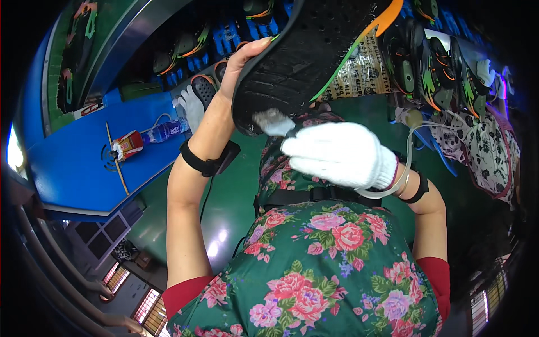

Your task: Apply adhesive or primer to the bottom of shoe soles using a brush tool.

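Observation:
Up in front of me, a large black shoe [300,62] with orange and green edging is tipped so that its dark, wet-looking bottom faces me. My bare left hand [241,64] grips its left side, the thumb or a finger along the edge and the others hidden behind. In a white knit glove, my right hand [337,154] is closed round a brush [275,123], whose blurred pale bristles touch the shoe's near end. The brush handle is mostly hidden in the glove. A clear hose [410,146] loops round my right wrist and runs off to the right.
On the left, a blue table [73,151] bears a plastic bottle [165,132], a red packet [129,146], a thin stick [118,163] and a white glove [192,106]. Several shoes [438,70] hang at the right. Behind my shoe is a taped cardboard box [365,67].

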Tool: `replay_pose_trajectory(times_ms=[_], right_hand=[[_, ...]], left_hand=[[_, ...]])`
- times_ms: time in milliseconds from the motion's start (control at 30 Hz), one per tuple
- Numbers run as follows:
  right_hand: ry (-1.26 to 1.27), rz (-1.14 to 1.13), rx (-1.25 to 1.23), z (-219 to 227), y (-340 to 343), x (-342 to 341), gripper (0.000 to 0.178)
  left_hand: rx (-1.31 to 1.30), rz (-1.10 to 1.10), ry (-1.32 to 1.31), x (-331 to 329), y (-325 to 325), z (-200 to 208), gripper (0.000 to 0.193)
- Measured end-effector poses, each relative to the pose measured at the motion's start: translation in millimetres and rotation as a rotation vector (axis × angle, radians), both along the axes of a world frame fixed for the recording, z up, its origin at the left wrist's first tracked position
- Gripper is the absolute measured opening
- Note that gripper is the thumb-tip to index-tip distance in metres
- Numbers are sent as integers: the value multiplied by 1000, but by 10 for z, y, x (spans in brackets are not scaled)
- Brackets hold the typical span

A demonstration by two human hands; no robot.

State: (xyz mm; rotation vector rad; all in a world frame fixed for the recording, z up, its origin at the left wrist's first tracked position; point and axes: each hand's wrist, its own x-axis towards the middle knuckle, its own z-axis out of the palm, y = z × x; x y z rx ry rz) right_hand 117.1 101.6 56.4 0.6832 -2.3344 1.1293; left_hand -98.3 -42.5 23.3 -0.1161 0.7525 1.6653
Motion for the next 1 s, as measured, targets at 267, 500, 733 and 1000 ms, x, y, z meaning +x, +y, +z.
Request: replay_pose_trajectory(times_ms=[267, 500, 733, 1000], right_hand=[[-269, 39, -507, 69, -82, -168, 23], [-296, -193, -490, 208, 252, -401, 16], [-123, -82, -459, 327, 396, -621, 17], [-422, -259, -1319, -3, 365, -382, 25]], left_hand=[[123, -62, 58, -25, -56, -54, 90], [424, 260, -414, 267, -205, -141, 70], [396, 249, -327, 620, -526, -56, 91], [588, 221, 532, -639, -897, 1140, 128]])
